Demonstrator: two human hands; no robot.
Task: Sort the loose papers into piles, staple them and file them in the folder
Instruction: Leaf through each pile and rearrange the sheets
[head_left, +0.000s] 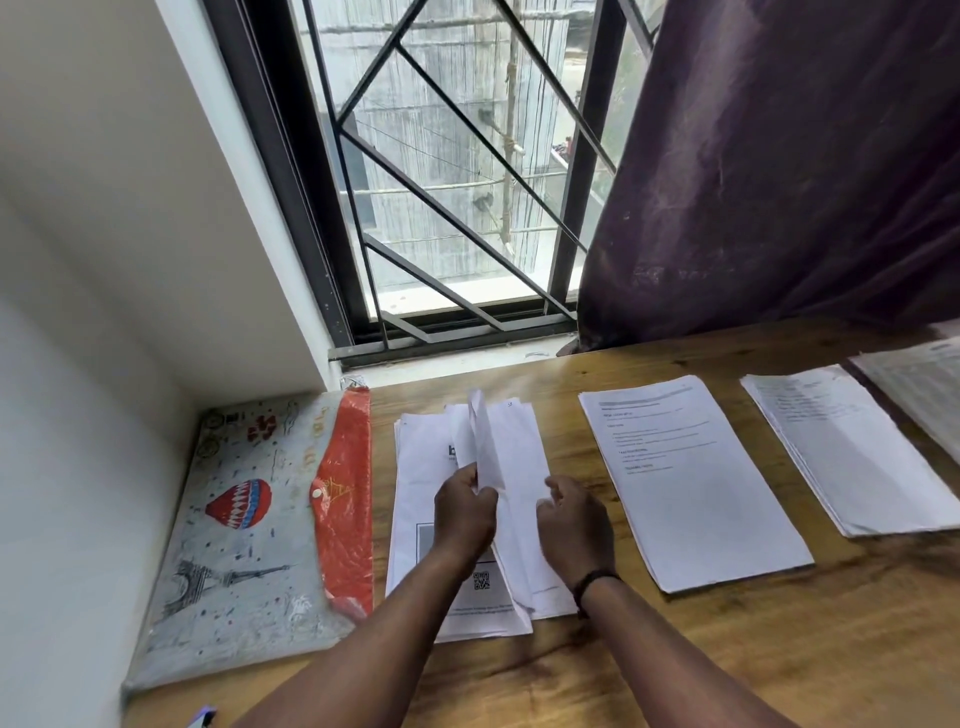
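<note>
Daylight from a barred window falls on a wooden desk (675, 649) pushed against a white wall. Near its left edge lies a grey plastic folder with a red flap and balloon print (249, 519). Just right of it, the left hand (464, 512) pinches a raised white sheet (485, 441) above the loose white paper pile (415, 519), long axis running away from the person. The right hand (574, 525), fingers loosely curled, rests on that pile; whether it grips a page I cannot tell. Sorted printed stacks (691, 483) lie further right, nearer the right hand.
</note>
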